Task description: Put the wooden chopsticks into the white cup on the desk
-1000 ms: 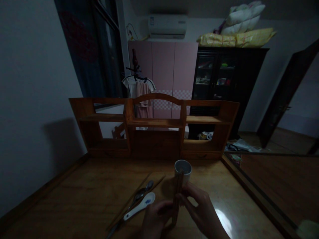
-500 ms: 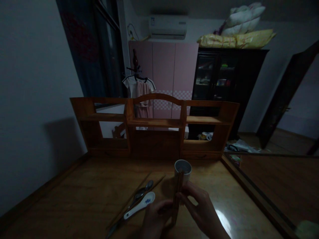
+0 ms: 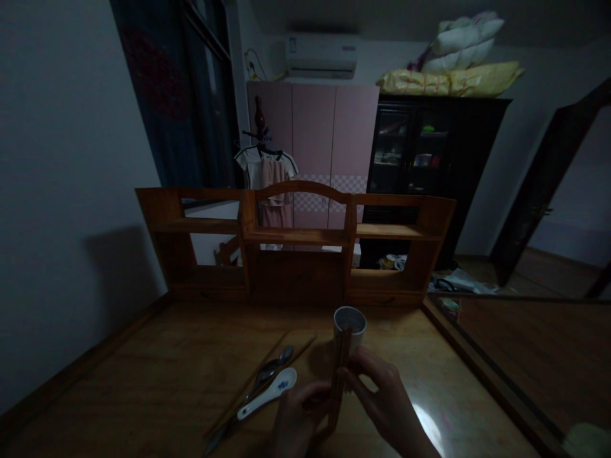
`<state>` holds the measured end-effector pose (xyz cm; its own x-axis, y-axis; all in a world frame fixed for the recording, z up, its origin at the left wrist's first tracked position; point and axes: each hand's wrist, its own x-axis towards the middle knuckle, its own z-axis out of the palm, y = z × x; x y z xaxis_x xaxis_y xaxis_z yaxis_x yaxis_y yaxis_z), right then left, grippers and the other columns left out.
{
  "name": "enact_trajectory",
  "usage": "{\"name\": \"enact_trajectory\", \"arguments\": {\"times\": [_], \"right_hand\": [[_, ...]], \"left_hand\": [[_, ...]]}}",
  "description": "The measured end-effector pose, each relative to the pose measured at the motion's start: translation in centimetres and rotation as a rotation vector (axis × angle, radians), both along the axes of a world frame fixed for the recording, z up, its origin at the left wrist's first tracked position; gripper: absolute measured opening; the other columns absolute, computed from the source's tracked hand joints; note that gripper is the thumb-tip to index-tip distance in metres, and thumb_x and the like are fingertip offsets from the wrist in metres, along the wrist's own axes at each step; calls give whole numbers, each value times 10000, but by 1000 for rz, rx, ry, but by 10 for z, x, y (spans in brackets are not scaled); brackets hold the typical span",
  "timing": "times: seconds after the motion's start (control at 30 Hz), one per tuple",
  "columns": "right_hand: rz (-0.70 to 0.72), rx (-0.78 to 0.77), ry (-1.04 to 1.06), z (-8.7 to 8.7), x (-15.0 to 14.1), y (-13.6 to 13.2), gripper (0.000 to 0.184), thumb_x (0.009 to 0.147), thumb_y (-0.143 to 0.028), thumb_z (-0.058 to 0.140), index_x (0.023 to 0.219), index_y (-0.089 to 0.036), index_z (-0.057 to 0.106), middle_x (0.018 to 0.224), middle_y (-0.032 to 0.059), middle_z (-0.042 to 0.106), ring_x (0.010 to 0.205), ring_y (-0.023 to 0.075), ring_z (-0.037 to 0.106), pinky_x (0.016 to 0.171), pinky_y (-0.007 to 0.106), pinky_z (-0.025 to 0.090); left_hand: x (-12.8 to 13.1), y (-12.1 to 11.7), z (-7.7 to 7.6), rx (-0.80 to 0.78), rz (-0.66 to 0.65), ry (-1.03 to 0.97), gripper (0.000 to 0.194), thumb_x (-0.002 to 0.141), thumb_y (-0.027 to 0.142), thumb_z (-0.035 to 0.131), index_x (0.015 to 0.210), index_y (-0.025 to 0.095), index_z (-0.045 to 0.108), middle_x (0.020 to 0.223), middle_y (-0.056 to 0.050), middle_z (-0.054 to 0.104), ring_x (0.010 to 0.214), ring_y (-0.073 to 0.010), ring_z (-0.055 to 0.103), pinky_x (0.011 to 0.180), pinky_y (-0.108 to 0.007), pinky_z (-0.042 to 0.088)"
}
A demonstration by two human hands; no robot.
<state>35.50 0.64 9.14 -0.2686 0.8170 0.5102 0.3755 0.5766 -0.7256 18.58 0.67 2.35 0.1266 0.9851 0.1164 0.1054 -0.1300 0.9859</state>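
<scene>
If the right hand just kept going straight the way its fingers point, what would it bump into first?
The right hand points left across the bundle of chopsticks it is already touching, so next it would most likely meet the left hand gripping the same bundle. The dim light makes depth unclear.

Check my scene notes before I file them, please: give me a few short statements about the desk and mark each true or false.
1. Both hands hold a bundle of chopsticks upright: true; the left hand and the right hand both grip it.
2. The white cup lies on its side: false; it stands upright behind the bundle.
3. A white spoon with blue markings lies on the desk, left of the hands: true.
4. The spoon sits inside the cup: false; it lies flat on the desk.
5. A wooden shelf unit stands at the far edge of the desk: true.
</scene>
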Motion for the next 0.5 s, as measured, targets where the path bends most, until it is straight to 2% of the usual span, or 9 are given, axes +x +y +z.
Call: {"name": "enact_trajectory", "arguments": {"times": [0.2, 0.4, 0.5], "right_hand": [[2, -7, -11, 1, 1, -2, 74, 910, -223, 559, 865, -189, 607, 794, 25, 630, 723, 154, 616, 651, 233, 466], [-8, 0, -18, -1, 0, -1, 93, 901, -228, 573, 824, -191, 609, 792, 24, 631, 716, 153, 617, 641, 226, 465], [-21, 4, -15, 1, -1, -1, 90, 895, -237, 582, 827, -189, 618, 789, 24, 636, 714, 159, 622, 639, 230, 468]], "left_hand": [[0, -2, 8, -16, 0, 4, 164, 700, 214, 676, 821, 221, 787, 850, -36, 791, 802, -222, 719, 735, -256, 551], [-1, 1, -4, 13, -32, -29, 178, 719, 172, 666, 826, 248, 786, 853, -13, 783, 808, -193, 707, 742, -218, 528], [-2, 2, -5, 14, -29, -45, 163, 719, 179, 684, 824, 254, 785, 851, -11, 781, 815, -190, 707, 734, -211, 525]]}}
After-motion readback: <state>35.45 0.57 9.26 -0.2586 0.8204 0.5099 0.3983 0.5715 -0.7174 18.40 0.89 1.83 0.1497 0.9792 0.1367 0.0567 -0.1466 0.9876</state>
